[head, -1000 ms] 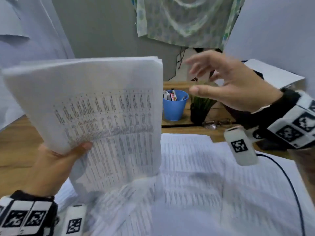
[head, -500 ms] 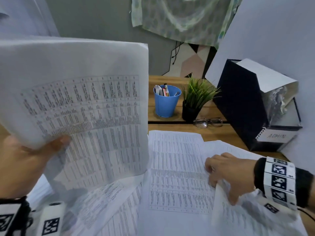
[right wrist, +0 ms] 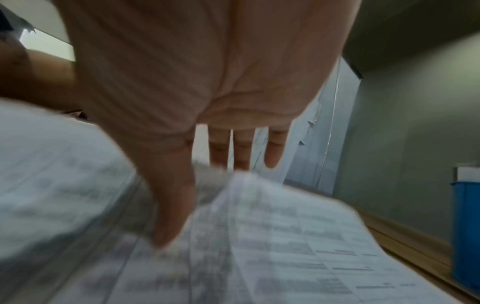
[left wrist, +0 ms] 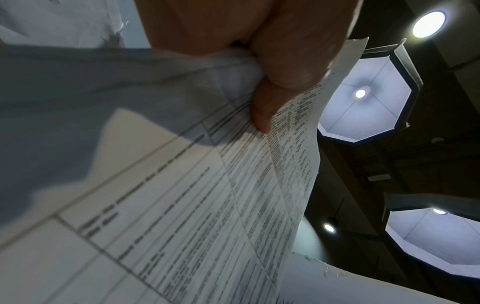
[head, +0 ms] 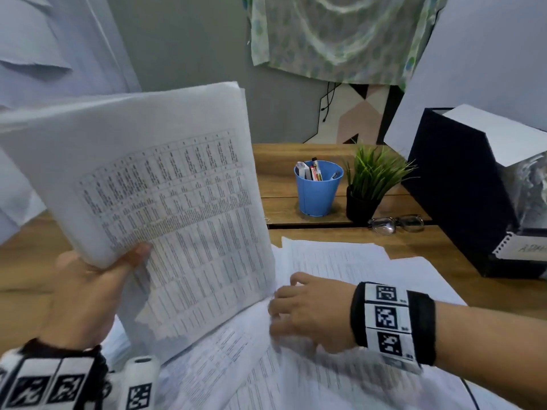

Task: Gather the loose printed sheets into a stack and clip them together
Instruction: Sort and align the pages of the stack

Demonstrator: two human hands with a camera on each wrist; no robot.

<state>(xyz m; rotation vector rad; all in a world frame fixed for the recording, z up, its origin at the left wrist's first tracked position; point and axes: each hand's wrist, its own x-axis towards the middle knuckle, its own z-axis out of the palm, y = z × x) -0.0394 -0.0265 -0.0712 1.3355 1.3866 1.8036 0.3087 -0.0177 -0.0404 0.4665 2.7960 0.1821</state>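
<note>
A thick stack of printed sheets (head: 165, 187) stands tilted up at the left. My left hand (head: 88, 291) grips its lower left edge, thumb on the front page. In the left wrist view the thumb (left wrist: 285, 72) pinches the stack (left wrist: 207, 205). Several loose printed sheets (head: 340, 261) lie spread and overlapping on the desk. My right hand (head: 307, 309) rests palm down on them beside the stack's lower right corner. In the right wrist view its fingers (right wrist: 244, 150) are straight, touching a blurred loose sheet (right wrist: 285, 236) whose near edge is raised. No clip is visible.
A blue cup (head: 318, 189) of pens, a small potted plant (head: 370, 184) and glasses (head: 395, 224) sit on the wooden desk (head: 29, 261) beyond the sheets. A dark box (head: 461, 196) with white paper stands at the right.
My right hand came down from the air onto the loose sheets, then slid left toward the stack's base. The left hand kept hold of the raised stack.
</note>
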